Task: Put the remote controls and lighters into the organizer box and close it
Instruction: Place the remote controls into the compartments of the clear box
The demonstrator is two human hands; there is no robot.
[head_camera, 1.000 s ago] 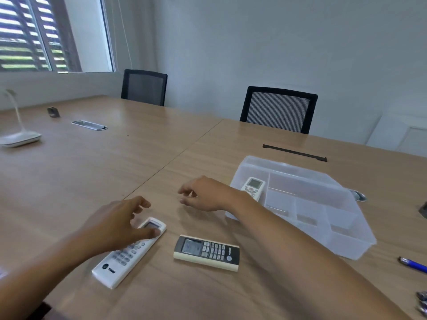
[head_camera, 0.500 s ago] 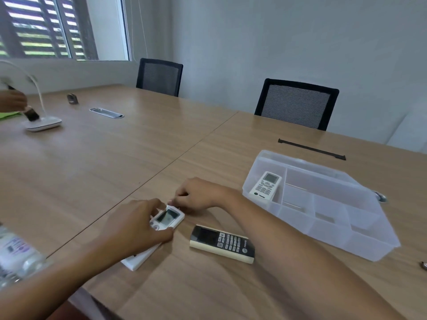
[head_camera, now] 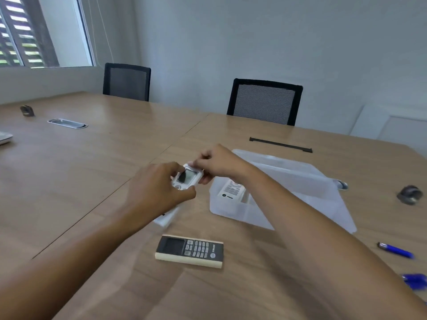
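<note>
A long white remote (head_camera: 187, 177) is lifted off the wooden table, tilted, with its screen end up. My left hand (head_camera: 157, 192) grips its middle and my right hand (head_camera: 218, 163) pinches its top end. A black and cream remote (head_camera: 190, 250) lies flat on the table in front of me. The clear organizer box (head_camera: 300, 181) stands open to the right, behind my right forearm. A small white remote (head_camera: 232, 190) lies in its left compartment. Two blue lighters lie at the right: one lighter (head_camera: 396, 250) nearer the box, another lighter (head_camera: 414, 280) at the frame edge.
A small dark object (head_camera: 409, 195) lies to the right of the box. A black strip (head_camera: 280, 144) lies behind the box. Two black chairs (head_camera: 264, 102) stand at the far side. A metal cable port (head_camera: 67, 123) and a small dark item (head_camera: 27, 110) sit at the far left.
My left hand has picked the long white remote up off the table. My right hand came over and took hold of its top end. The camera view shifted.
</note>
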